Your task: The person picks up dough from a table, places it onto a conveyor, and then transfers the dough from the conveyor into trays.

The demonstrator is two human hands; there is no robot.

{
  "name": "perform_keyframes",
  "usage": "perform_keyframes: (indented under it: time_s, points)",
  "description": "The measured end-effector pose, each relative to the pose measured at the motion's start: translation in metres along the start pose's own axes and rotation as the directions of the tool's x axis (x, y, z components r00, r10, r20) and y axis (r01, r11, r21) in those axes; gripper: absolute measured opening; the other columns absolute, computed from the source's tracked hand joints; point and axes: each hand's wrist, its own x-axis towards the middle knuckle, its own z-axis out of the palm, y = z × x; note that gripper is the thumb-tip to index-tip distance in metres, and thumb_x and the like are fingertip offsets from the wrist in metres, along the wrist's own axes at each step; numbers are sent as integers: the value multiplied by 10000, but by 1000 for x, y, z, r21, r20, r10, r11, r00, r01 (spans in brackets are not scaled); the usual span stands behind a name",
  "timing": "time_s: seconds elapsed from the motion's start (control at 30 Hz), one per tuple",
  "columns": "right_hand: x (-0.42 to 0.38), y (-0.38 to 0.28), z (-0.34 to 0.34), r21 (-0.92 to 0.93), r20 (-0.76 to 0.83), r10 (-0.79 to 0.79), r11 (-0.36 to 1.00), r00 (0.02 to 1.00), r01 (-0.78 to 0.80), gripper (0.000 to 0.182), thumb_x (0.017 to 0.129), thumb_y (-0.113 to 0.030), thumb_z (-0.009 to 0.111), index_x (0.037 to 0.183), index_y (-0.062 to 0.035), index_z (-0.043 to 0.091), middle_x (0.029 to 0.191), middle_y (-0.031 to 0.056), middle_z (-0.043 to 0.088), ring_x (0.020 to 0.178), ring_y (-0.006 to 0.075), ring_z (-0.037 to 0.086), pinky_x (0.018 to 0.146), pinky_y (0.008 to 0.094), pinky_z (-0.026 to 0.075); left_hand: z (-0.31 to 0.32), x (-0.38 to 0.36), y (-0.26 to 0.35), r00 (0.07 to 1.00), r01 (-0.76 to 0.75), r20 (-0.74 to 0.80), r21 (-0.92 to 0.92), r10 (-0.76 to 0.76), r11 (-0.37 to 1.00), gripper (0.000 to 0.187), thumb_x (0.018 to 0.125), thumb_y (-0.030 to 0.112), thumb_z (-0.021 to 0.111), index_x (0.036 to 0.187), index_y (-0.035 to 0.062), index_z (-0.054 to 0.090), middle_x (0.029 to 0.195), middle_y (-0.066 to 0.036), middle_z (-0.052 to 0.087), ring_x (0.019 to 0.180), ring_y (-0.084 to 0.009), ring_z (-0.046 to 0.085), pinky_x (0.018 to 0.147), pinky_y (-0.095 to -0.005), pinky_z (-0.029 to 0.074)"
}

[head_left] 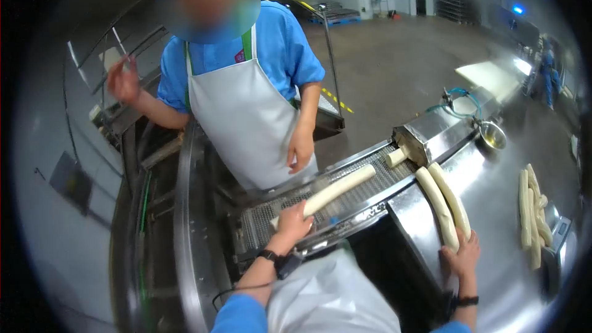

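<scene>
Left hand [294,224], right hand [462,254]: both bare. Short light-blue sleeves [242,314]; creased white apron [333,296] at the waist. Black band [269,255] on left wrist, small dark box [288,264] beside it; thin dark cable [231,291] across forearm. Dark wristband [467,301], right.

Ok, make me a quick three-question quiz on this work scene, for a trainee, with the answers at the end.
1. Under the pale roll at the person's left hand lies: A) a wooden board; B) a metal mesh belt; C) a cloth.
2. True or false: the person opposite wears a red apron.
3. How many pale rolls have an end at the person's right hand?

Key: 1 B; 2 false, it is white; 3 two.
</scene>
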Motion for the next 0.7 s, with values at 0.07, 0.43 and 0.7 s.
perform_keyframes:
  time_s: [0.07,0.43,0.7]
  points:
    - [5,0,6,-5,-11,5,1000,1000,-5,682,666,-374,753,1285,-164,555,1380,271,401,1277,436,376,1059,512,318,-6,-10,0,1000,-2,14,-62,2,998,515,780,221,692,1228,2,563,1048,-201,658,941,-382,634,849,-453,505]
    - [-4,-6,12,-19,-41,64,998,997,-65,720,641,-329,782,1298,-153,547,1386,272,403,1271,432,395,1055,513,329,-44,-80,-38,988,154,4,-78,-154,985,439,777,233,696,1164,43,612,1010,-181,663,917,-373,631,797,-455,501]
    - [-6,-2,17,-100,-43,53,993,998,-57,726,668,-363,763,1327,-173,523,1395,246,396,1292,413,378,1035,539,334,-52,-113,-67,979,176,-99,-2,-175,984,485,763,249,735,1176,38,594,993,-182,654,916,-374,618,807,-463,483]
